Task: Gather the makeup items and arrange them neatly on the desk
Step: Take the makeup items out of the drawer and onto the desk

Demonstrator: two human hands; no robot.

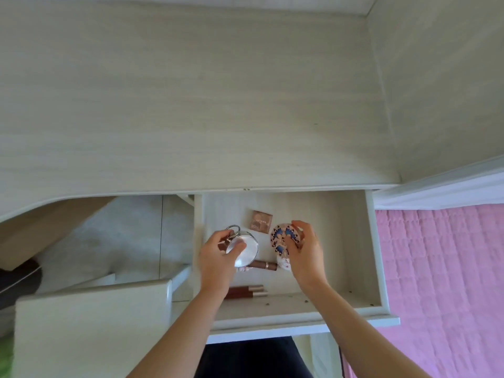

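Round white case (246,248) with ring loop: in open drawer (341,241), left part, gripped by left hand (218,257), fingers curled round near rim. Patterned round compact (283,236): tilted on edge, pinched by right hand (305,252), just right of white case, apart from it.

Left in drawer:
- square brown palette (261,221) beyond both hands
- brown tube (263,265) between them, long axis left-right
- small pale round item (283,261) under right hand
- two tubes (245,291) near front, by left forearm

Desk top (191,105) lies above and beyond drawer; likely next move is up and forward.

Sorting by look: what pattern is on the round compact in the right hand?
The compact shows blue triangles on pink; head view.
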